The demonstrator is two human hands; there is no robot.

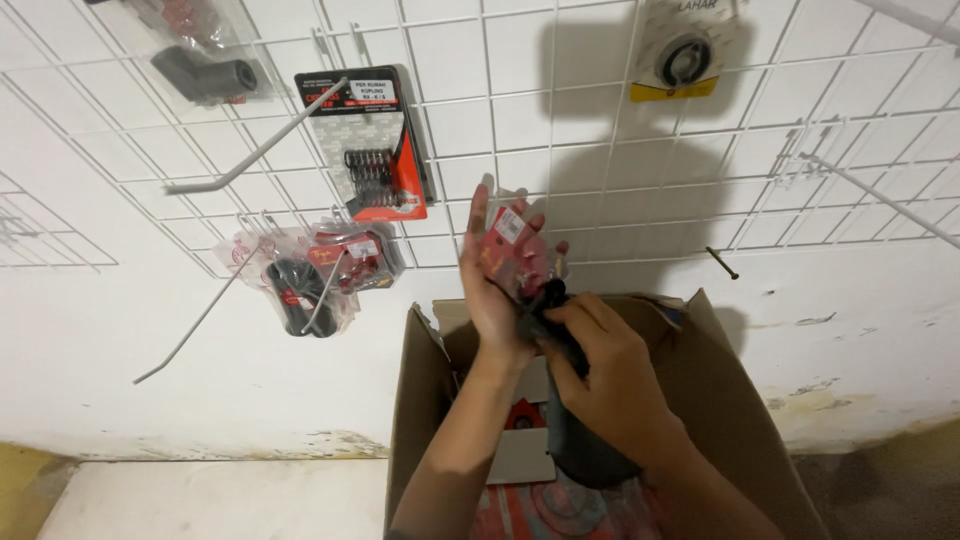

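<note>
My left hand (490, 285) holds up a small clear packet with a red card (512, 248), fingers spread behind it. My right hand (605, 375) grips the black part (585, 445) at the packet's lower end, a dark rubbery piece that hangs down below the hand. Both hands are above an open brown cardboard box (735, 400), in front of a white wall fitted with a white wire grid (560, 130).
On the grid hang a red-and-black blister pack of springs (372, 150), bagged black parts (305, 280), a clear bag at top left (195, 60) and a round part's packet at top right (685, 55). Bare metal hooks (255, 150) stick out. More red packets lie in the box.
</note>
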